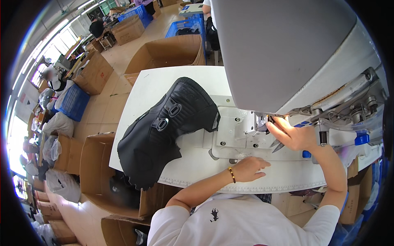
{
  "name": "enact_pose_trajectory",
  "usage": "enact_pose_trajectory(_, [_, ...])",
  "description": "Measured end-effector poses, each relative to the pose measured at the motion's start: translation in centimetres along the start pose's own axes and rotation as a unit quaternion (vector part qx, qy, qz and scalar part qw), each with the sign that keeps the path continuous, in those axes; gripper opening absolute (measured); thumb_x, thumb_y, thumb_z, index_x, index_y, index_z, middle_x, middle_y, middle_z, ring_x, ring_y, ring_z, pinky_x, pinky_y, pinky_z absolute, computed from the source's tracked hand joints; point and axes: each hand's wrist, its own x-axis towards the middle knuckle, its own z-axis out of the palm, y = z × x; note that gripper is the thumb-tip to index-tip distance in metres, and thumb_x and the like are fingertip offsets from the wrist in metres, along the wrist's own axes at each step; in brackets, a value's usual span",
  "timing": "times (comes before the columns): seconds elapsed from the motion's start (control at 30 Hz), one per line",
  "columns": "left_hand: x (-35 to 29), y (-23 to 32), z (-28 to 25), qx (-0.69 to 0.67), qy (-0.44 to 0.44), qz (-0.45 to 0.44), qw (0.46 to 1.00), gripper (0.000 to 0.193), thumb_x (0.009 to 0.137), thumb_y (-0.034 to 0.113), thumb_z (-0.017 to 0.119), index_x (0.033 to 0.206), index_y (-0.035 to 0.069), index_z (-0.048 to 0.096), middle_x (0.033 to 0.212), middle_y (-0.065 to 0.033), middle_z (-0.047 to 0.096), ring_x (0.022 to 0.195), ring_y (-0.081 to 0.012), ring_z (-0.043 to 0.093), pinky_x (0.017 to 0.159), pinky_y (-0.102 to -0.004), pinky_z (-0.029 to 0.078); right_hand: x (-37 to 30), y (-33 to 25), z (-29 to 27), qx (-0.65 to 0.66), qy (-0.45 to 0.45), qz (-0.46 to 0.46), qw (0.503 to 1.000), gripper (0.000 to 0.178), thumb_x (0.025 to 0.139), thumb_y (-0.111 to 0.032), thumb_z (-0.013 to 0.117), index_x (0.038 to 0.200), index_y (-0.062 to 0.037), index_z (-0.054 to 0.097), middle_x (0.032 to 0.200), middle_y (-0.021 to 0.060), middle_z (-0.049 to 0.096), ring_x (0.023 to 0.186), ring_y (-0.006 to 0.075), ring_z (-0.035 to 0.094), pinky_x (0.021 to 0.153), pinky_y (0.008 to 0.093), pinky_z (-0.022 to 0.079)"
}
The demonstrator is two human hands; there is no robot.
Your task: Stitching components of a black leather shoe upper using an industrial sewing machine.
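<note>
My right hand (293, 134) reaches in under the head of a large grey sewing machine (287, 49). Its thumb and fingertips are drawn together beside the needle area (261, 122); what they pinch is hidden. From under that palm a narrow grey pointed piece (278, 146), like a blade tip, sticks out. My left hand (249, 169), a beaded bracelet on its wrist, lies over the front of the white table (193, 164) with fingers loosely stretched and nothing in them. Left of the machine's metal plate (236, 135) lies a black boot upper (166, 127) with two buckle-like loops, touched by neither hand.
Thread guides and tension discs (361, 115) line the machine's right side. Open cardboard boxes (92, 164) stand left of the table, and another box (164, 51) stands behind it. Blue crates (74, 102) and bags (61, 184) fill the left aisle. Other people (97, 28) are farther back.
</note>
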Motion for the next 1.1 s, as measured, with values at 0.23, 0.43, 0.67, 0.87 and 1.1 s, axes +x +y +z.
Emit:
enact_pose_trajectory(0.23, [1.0, 0.8, -0.7, -0.615, 0.141, -0.028, 0.775, 0.041, 0.089, 0.032, 0.037, 0.117, 0.002, 0.044, 0.109, -0.0092, 0.051, 0.101, -0.0189, 0.048, 0.089, -0.0317, 0.037, -0.2, -3.5, -1.2, 0.112, 0.191, 0.093, 0.971, 0.03, 0.058, -0.003, 0.066, 0.086, -0.0051, 0.056, 0.08, 0.0108, 0.059, 0.053, 0.0157, 0.051, 0.043, 0.0243, 0.038])
enact_pose_trajectory(0.43, [0.6, 2.5, -2.0, -0.783, 0.114, -0.106, 0.602, 0.051, 0.091, 0.042, 0.024, 0.126, 0.007, 0.032, 0.124, -0.0068, 0.04, 0.113, -0.0168, 0.038, 0.093, -0.034, 0.03, -1.5, -10.6, 0.2, 0.352, 0.108, 0.283, 0.886, 0.028, 0.056, -0.001, 0.064, 0.08, -0.0045, 0.051, 0.085, 0.0096, 0.058, 0.058, 0.0233, 0.051, 0.046, 0.0265, 0.038])
enact_pose_trajectory(0.67, [0.2, 5.0, -2.1, -0.759, 0.165, -0.146, 0.613, 0.04, 0.091, 0.031, 0.034, 0.123, 0.006, 0.037, 0.099, -0.0007, 0.045, 0.085, -0.0088, 0.044, 0.074, -0.0257, 0.039, -2.4, -10.1, -1.0, 0.506, 0.054, 0.46, 0.727, 0.015, 0.066, -0.005, 0.063, 0.078, -0.0032, 0.055, 0.093, 0.0068, 0.056, 0.067, 0.019, 0.052, 0.055, 0.025, 0.04])
enact_pose_trajectory(0.87, [-1.3, 5.7, -3.5, -0.538, 0.027, -0.145, 0.83, 0.036, 0.091, 0.034, 0.035, 0.104, 0.003, 0.047, 0.071, 0.0021, 0.042, 0.057, -0.003, 0.031, 0.047, -0.016, 0.026, -2.3, -8.2, -4.0, 0.569, 0.084, 0.463, 0.674, 0.016, 0.073, -0.008, 0.063, 0.089, -0.0056, 0.061, 0.1, 0.0058, 0.053, 0.063, 0.0077, 0.046, 0.053, 0.0209, 0.037])
enact_pose_trajectory(1.1, [-0.1, 5.3, -2.4, -0.718, 0.032, -0.204, 0.665, 0.038, 0.092, 0.036, 0.028, 0.086, 0.004, 0.047, 0.08, -0.0066, 0.047, 0.07, -0.0125, 0.044, 0.063, -0.0243, 0.04, -6.1, -1.3, -9.7, 0.066, 0.494, 0.441, 0.746, 0.028, 0.067, -0.003, 0.066, 0.094, 0.0004, 0.057, 0.083, 0.0075, 0.058, 0.05, 0.0062, 0.038, 0.042, 0.0173, 0.03])
